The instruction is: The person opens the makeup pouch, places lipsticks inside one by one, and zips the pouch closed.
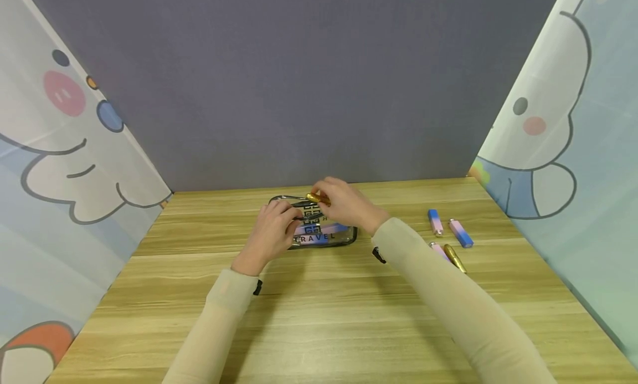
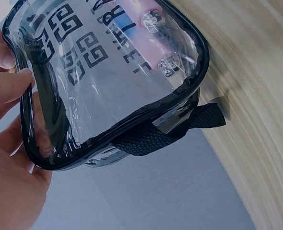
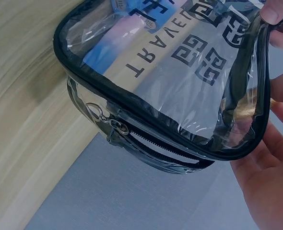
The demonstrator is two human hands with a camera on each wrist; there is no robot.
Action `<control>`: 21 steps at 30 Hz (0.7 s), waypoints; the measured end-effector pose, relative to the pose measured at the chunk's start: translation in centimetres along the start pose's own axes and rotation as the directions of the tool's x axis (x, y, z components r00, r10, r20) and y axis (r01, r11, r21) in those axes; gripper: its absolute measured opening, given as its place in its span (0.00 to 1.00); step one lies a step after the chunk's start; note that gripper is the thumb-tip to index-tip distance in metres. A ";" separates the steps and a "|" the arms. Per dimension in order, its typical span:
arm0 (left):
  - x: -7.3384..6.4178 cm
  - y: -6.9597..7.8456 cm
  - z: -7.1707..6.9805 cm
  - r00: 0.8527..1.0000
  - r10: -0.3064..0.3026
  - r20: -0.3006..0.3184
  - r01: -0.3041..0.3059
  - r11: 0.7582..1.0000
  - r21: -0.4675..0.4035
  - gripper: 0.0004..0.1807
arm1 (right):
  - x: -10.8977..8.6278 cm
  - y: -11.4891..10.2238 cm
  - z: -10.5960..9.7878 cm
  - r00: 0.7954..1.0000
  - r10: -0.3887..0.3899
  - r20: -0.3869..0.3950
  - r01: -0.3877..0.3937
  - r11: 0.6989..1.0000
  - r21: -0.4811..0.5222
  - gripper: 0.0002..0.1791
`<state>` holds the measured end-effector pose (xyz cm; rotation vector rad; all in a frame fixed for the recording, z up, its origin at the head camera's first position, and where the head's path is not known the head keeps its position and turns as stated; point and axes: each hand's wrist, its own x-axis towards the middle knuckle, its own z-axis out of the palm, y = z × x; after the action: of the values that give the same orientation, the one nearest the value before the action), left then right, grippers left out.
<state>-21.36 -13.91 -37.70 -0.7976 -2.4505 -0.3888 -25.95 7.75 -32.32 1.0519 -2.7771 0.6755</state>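
Observation:
A clear zip pouch with black piping and the word TRAVEL stands near the table's back edge. My left hand pinches the upper rim of its opening. Between the fingers of my right hand is a slim gold tube, held at the pouch's mouth. Through the plastic in the right wrist view, part of that tube shows behind the pouch wall. Pink-and-blue tubes with silvery ends lie inside, low in the pouch. The zip is drawn apart, its puller hanging at one end.
On the right of the wooden table lie several pink-and-blue tubes and another gold tube, partly beyond my right sleeve. A grey panel rises behind the table. Printed cartoon curtains hang at both sides.

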 end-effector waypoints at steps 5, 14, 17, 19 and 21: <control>0.0 0.0 0.0 1.000 0.007 -0.009 -0.007 1.000 -0.002 0.04 | 0.0 0.1 0.2 1.000 -0.011 0.005 0.011 1.000 -0.027 0.15; 0.1 0.0 0.0 1.000 0.001 0.006 -0.001 1.000 -0.003 0.04 | 0.2 0.1 0.1 1.000 -0.004 0.022 0.005 0.999 -0.039 0.15; 0.1 0.1 0.0 1.000 0.001 0.010 -0.001 1.000 -0.001 0.04 | 0.2 0.1 0.0 0.999 0.003 0.032 -0.002 0.999 -0.036 0.16; 0.1 0.1 0.0 1.000 0.002 0.011 -0.002 1.000 0.001 0.04 | 0.1 0.1 0.0 0.999 0.011 0.039 -0.010 0.999 -0.036 0.16; 0.1 0.1 0.0 1.000 0.005 0.008 -0.005 1.000 0.002 0.04 | 0.1 0.0 -0.1 0.999 0.018 0.046 -0.017 0.999 -0.034 0.17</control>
<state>-21.38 -13.82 -37.59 -0.8059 -2.4556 -0.3822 -26.04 7.74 -32.22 1.0510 -2.8294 0.6114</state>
